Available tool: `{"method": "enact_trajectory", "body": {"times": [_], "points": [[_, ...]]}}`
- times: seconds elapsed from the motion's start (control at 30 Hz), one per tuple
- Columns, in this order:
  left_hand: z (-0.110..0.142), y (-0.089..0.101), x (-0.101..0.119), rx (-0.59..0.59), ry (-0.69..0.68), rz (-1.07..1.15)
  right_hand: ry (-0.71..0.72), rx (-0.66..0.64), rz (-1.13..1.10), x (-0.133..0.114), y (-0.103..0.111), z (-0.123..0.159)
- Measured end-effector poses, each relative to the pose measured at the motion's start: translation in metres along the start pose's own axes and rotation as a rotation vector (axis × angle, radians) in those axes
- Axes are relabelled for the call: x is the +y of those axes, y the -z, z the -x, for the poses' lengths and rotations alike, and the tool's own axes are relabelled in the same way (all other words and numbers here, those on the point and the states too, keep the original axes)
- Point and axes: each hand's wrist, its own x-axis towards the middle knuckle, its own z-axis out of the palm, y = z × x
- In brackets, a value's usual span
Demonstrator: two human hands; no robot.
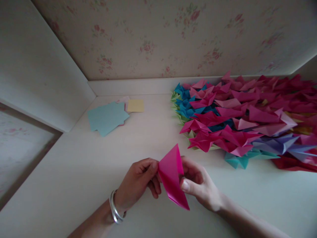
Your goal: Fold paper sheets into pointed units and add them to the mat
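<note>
Between my two hands, above the white table, is a folded piece of bright pink origami paper [171, 175], partly opened out with creases along its middle. My left hand [142, 180], with silver bangles at the wrist, pinches the paper's left corner between thumb and fingers. On the other side my right hand [198, 183] grips the right edge, its thumb in front and its fingers partly hidden behind the paper. To the upper right lies a large heap of folded paper pieces [230, 115], mostly pink, with some blue, green, purple and red.
Light blue paper sheets [106, 117] lie in a loose stack at the back left, beside a small yellow paper square [135, 105]. A floral-papered wall [148, 39] rises behind the white table [81, 172]. A white panel [42, 62] borders the left.
</note>
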Motion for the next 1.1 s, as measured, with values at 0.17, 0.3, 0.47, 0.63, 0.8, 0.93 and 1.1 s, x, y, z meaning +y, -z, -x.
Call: {"method": "enact_trajectory", "body": {"times": [0.17,0.3,0.47,0.63,0.8,0.93,1.1], "points": [[-0.0002,-0.0007,0.0013,-0.002,0.008,0.019,-0.012,-0.026,-0.07,0.0012,-0.0003,0.0017],[-0.0001,0.0001,0.0002,-0.019,0.009,0.044,-0.015,-0.036,-0.135,0.0027,-0.0005,0.0011],[-0.0006,0.0013,-0.0014,-0.037,0.011,0.063,-0.015,-0.052,-0.125,0.0022,-0.0013,-0.0005],[0.0002,0.0026,-0.0036,-0.046,-0.002,0.081,0.0,-0.063,-0.104,-0.0008,-0.0029,-0.0015],[0.0,0.0038,-0.0055,-0.054,-0.011,0.109,0.03,-0.053,-0.072,-0.0034,-0.0044,-0.0021],[-0.0005,0.0042,-0.0066,-0.055,-0.01,0.126,0.022,-0.015,-0.083,-0.0032,-0.0041,-0.0029],[-0.0004,0.0037,-0.0064,-0.059,-0.009,0.144,0.004,0.018,-0.065,-0.0017,-0.0027,-0.0026]]}}
